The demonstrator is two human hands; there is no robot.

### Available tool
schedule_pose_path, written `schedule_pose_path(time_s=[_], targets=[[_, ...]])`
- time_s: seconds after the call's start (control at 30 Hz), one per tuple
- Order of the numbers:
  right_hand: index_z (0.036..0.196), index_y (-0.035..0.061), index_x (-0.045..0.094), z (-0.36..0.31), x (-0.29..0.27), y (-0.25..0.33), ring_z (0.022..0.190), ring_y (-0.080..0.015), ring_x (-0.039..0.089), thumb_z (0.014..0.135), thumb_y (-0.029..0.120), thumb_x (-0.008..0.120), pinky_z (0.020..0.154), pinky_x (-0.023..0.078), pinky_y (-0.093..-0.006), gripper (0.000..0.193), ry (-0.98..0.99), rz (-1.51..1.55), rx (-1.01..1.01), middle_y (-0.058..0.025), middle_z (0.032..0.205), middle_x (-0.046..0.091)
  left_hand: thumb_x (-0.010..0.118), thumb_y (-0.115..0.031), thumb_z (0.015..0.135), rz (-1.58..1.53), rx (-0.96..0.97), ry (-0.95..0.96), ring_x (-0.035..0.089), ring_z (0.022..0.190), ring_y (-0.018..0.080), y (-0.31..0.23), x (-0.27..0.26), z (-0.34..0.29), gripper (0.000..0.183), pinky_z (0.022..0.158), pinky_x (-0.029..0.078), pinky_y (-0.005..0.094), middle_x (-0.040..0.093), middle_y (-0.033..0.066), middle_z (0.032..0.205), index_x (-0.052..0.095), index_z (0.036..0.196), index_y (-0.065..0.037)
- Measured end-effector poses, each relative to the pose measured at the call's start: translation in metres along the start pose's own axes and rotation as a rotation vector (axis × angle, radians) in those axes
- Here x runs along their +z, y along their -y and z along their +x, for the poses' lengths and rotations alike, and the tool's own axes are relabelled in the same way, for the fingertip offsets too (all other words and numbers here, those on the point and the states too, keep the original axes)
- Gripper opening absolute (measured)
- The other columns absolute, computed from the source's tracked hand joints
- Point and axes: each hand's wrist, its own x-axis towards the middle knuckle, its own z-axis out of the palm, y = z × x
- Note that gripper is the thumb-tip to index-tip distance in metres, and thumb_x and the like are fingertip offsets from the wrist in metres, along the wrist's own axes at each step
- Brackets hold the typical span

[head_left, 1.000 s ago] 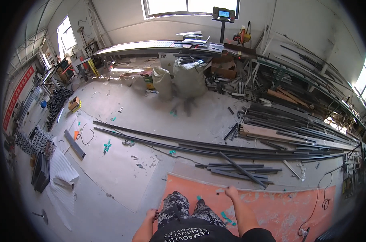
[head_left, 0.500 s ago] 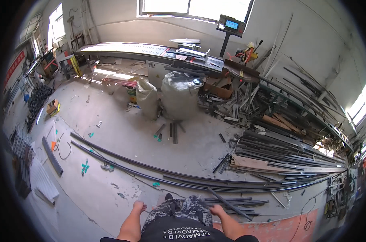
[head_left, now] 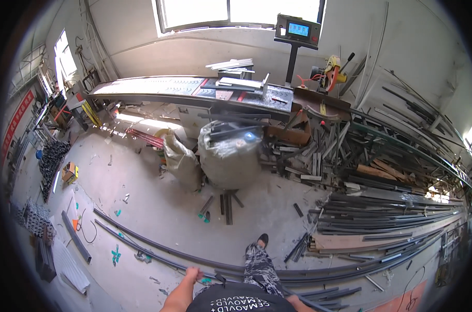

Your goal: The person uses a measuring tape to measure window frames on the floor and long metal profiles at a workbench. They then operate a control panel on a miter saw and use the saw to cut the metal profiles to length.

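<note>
My left hand (head_left: pixel 194 273) hangs beside my body with its fingers curled in, and nothing shows in them. Below it, long dark metal profiles (head_left: pixel 163 260) lie across the floor. Of my right arm only a bit of bare skin (head_left: pixel 297 303) shows at the lower edge; the hand itself is hidden behind my dark shirt. One leg in patterned trousers (head_left: pixel 262 268) reaches forward over the profiles, its dark shoe (head_left: pixel 263 239) on their far side. Neither hand touches any object that I can see.
Ahead stand a large whitish sack (head_left: pixel 228 166) and a smaller sack (head_left: pixel 181 164) before a long machine bench (head_left: pixel 142 88). A control screen (head_left: pixel 298 29) rises behind it. Stacked profiles (head_left: pixel 386 213) and offcuts (head_left: pixel 319 151) crowd the right. Short pieces (head_left: pixel 228 208) lie ahead.
I have moved forward: the sacks, bench and screen look nearer. One leg has swung ahead across the long profiles. My right hand has dropped out of sight; my left stays low.
</note>
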Motion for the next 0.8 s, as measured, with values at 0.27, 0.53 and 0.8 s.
schedule_pose_path(time_s=[0.27,0.53,0.8], targets=[[0.082,0.0002,0.059,0.185,-0.385,0.268,0.055,-0.0133,0.059,0.083,0.015,0.053,0.049,0.046,-0.0263,0.016,-0.437,0.610,-0.500,-0.0080,0.065,0.061,0.052,-0.020,0.083,0.280,0.191,-0.062,0.065,0.070,0.0228,-0.165,0.144,0.026,0.026,0.055,0.050,0.0322,0.065,0.0139,0.082,0.059,0.096,0.001],[0.101,0.0019,0.054,0.182,-0.495,0.394,0.070,-0.0174,0.063,0.085,0.017,0.055,0.062,0.051,-0.0291,0.022,-0.154,1.076,-0.548,-0.0089,0.083,0.063,0.055,-0.023,0.079,0.602,0.614,-0.105,0.062,0.074,0.0197,-0.409,0.319,0.026,0.026,0.065,0.048,0.0327,0.064,0.0112,0.084,0.059,0.095,-0.003],[0.098,0.0004,0.057,0.259,-0.494,0.403,0.074,-0.0217,0.064,0.084,0.018,0.059,0.063,0.053,-0.0329,0.023,0.240,0.902,-0.112,-0.0123,0.082,0.063,0.063,-0.021,0.073,0.896,0.975,-0.273,0.053,0.097,0.0335,-0.617,0.455,0.117,0.035,0.079,0.045,0.0431,0.055,0.0157,0.104,0.053,0.103,-0.004]])
